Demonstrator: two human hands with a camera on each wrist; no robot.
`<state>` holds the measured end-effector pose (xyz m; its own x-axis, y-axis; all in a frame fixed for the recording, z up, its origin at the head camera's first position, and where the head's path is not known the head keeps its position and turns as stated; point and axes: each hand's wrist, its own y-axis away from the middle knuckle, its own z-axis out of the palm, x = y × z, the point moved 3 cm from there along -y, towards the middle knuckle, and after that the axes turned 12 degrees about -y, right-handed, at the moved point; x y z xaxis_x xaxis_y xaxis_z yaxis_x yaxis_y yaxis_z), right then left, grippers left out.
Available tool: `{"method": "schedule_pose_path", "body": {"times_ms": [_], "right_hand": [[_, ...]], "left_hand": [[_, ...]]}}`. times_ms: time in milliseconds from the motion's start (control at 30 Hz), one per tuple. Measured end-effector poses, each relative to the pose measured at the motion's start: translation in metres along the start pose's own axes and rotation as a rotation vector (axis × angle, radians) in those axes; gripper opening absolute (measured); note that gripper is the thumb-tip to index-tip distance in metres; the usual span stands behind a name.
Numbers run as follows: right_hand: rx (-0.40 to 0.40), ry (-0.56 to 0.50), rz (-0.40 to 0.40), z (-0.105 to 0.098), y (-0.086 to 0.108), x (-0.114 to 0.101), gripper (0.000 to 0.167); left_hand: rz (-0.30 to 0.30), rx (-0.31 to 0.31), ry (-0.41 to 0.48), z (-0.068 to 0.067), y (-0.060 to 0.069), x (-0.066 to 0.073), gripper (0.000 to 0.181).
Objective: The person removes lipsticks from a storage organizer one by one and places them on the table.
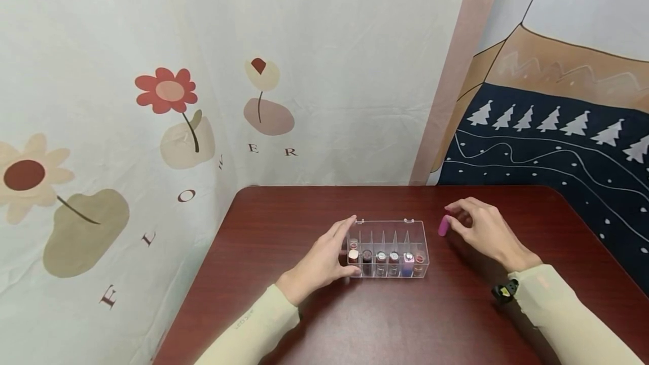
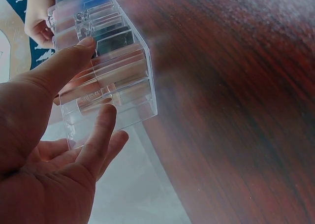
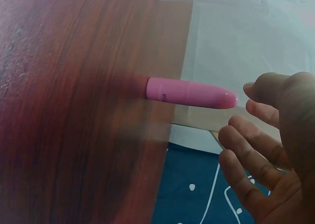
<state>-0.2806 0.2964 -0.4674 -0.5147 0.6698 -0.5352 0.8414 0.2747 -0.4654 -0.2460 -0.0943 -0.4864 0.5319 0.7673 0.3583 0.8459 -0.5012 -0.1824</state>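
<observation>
Head view shows the left hand [image 1: 319, 258] gripping a clear box [image 1: 416, 235] by its left end, with the thumb at the front and fingers round the back. That grip is likely there so the box can't slide on the shiny brown table [image 1: 385, 325]. See-through plastic makes it hard to tell just which fingertips press on it. Inside, thin walls make little slots, so the small tubes [image 1: 381, 263] stand side by side and don't bump. Six sit in the front row, and one is alone at the back left. To the right of the box, a pink tube [image 1: 443, 226] stands on its flat end, round tip up, which should make it easy to pinch. The right hand [image 1: 484, 231] is just beside that tip, fingers loosely bent and apart, holding nothing; the right wrist view shows a small gap.
</observation>
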Motion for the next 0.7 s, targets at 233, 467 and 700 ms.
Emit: {"method": "schedule_pose_path", "body": {"times_ms": [233, 467, 700], "right_hand": [[0.033, 0.027, -0.025, -0.002, -0.003, -0.014, 0.033], [0.058, 0.020, -0.103, 0.001, -0.008, -0.035, 0.032], [0.020, -0.004, -0.119, 0.008, -0.012, -0.053, 0.036]], "left_hand": [[-0.011, -0.007, 0.004, 0.001, 0.000, 0.000, 0.122], [-0.009, -0.003, 0.006, 0.002, 0.001, 0.000, 0.123], [-0.006, -0.004, 0.011, 0.001, 0.001, 0.000, 0.122]]}}
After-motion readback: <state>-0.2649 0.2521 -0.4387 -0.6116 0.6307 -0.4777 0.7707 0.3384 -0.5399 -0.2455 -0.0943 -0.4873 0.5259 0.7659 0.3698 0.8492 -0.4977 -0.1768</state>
